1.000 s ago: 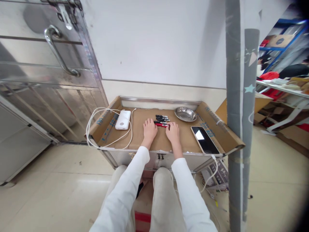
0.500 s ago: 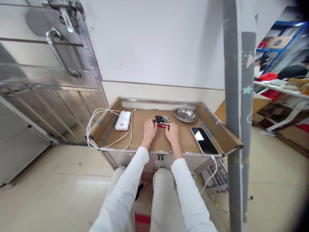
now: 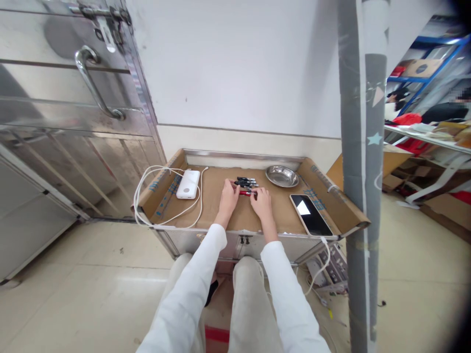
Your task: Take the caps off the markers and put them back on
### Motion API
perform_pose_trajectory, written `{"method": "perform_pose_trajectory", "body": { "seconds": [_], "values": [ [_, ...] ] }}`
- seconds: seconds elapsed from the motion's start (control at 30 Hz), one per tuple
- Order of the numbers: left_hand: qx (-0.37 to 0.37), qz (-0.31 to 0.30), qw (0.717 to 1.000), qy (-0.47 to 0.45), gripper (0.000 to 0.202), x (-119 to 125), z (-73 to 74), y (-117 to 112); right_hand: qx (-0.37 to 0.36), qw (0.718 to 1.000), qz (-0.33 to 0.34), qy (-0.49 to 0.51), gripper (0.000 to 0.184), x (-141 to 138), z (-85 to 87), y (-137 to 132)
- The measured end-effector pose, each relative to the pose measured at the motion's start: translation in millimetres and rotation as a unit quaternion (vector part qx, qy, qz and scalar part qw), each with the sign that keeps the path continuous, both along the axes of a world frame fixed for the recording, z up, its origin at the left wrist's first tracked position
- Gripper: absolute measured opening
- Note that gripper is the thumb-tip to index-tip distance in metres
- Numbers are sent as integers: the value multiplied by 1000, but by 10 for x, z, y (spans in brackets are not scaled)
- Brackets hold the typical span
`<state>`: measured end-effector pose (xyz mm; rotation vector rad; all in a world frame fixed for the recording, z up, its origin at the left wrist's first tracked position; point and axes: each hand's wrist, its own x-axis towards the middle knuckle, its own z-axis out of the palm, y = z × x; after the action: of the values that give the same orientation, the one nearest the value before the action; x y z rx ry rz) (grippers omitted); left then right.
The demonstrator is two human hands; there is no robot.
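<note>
A red pen (image 3: 245, 193) lies crosswise between my hands, low over the cardboard. Curled in a pinch, my left hand (image 3: 228, 200) is at its left end, where the fingers partly hide the tip. My right hand (image 3: 262, 202) is closed over the right end, fingers bent down. Just beyond the red pen, several black pens (image 3: 246, 180) lie side by side in a small group, close to my left fingertips.
A white power bank (image 3: 188, 184) with a looped white cable sits at the left. A shallow metal bowl (image 3: 282, 176) stands at the back right, with a phone (image 3: 311, 214) in front of it. Cardboard walls (image 3: 333, 196) edge the tabletop. A grey-wrapped pole (image 3: 362, 171) rises at the right.
My left hand has gone from lying flatter to a raised, curled pinch at the red pen's left end. My right hand has shifted only slightly. The view has moved a little.
</note>
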<state>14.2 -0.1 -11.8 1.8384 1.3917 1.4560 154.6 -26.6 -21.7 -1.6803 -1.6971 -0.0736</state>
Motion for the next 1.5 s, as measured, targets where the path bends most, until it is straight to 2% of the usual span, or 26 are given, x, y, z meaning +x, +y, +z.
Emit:
{"method": "perform_pose_trajectory", "body": {
  "seconds": [0.37,0.6,0.83,0.97,1.07,1.23,1.5],
  "values": [
    [26,-44,996,-77,17,26,89,-39,-20,1000,19,-5,19,-5,0,14],
    [28,-50,995,-80,22,23,79,-42,-29,998,48,-1,20,-12,-10,35],
    [35,-54,996,-68,12,23,74,-22,-9,998,51,29,17,-12,-28,42],
    [36,-59,996,-65,10,20,88,-33,40,992,45,107,35,-13,-15,29],
    [43,-90,993,-61,9,23,83,-37,48,988,85,118,47,-12,17,22],
    [59,-119,989,-63,12,33,81,-46,27,986,123,113,31,-25,69,23],
    [80,-143,984,-75,21,41,118,-94,39,981,130,138,33,-54,80,34]
  ]
}}
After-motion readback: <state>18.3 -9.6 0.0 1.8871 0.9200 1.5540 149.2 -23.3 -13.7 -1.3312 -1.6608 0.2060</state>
